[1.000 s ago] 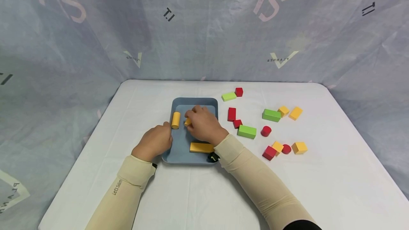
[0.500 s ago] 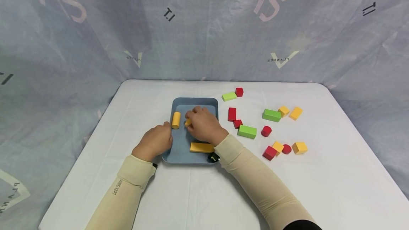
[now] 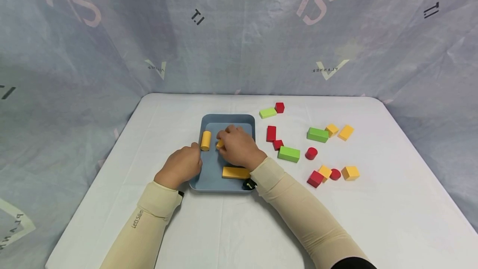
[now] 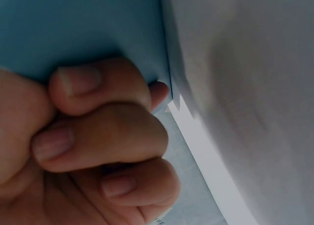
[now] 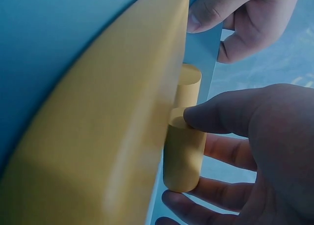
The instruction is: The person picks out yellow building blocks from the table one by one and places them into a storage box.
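Observation:
A blue-grey tray [image 3: 209, 184] lies on the white table. My left hand [image 3: 181, 164] grips its left rim; in the right wrist view that hand's thumb [image 5: 208, 12] is inside the wall. The left wrist view shows curled fingers [image 4: 108, 132] against the tray. Over the tray, my right hand [image 3: 239, 146] holds a yellow cylinder block [image 5: 184, 159] between thumb and fingers, mostly hidden from the head view. Another yellow cylinder block [image 3: 205, 140] lies along the left wall. A long yellow rectangular block [image 3: 235, 172] lies near the tray's front, below my right wrist.
To the tray's right lie several loose blocks, among them a green block [image 3: 288, 154], a red block [image 3: 271, 133], a red cylinder [image 3: 311, 153] and a yellow block [image 3: 350, 173]. A light green block [image 3: 267, 113] is farther back. A grey printed cloth [image 3: 239, 53] hangs behind the table.

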The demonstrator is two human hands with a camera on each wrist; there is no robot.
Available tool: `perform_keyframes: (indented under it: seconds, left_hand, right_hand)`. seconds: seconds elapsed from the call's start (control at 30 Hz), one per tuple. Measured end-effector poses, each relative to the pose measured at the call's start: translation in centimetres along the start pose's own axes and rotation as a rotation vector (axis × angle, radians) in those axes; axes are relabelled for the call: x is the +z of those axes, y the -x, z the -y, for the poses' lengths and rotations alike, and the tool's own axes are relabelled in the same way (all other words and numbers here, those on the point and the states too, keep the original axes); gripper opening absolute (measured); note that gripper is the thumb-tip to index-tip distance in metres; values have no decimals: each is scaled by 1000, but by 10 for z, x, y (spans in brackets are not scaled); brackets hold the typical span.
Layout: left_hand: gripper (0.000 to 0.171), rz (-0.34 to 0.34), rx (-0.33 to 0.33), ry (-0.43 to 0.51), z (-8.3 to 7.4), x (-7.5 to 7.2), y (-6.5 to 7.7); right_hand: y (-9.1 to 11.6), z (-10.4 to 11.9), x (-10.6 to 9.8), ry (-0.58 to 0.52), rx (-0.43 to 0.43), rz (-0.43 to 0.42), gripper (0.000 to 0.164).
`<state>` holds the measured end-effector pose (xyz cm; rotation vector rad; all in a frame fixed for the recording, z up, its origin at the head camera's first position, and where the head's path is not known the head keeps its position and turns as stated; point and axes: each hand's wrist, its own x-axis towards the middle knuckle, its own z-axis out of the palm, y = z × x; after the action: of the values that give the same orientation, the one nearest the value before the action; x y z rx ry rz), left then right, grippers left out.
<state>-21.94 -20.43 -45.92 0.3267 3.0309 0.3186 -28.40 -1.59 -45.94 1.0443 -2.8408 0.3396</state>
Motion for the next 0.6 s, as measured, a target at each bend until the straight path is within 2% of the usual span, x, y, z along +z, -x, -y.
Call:
perform_keyframes:
  seconds: [0.6]
  left_hand:
    - [17, 3, 2, 0, -1, -1, 1]
  right_hand:
    - [1, 0, 0, 0, 11, 33, 28]
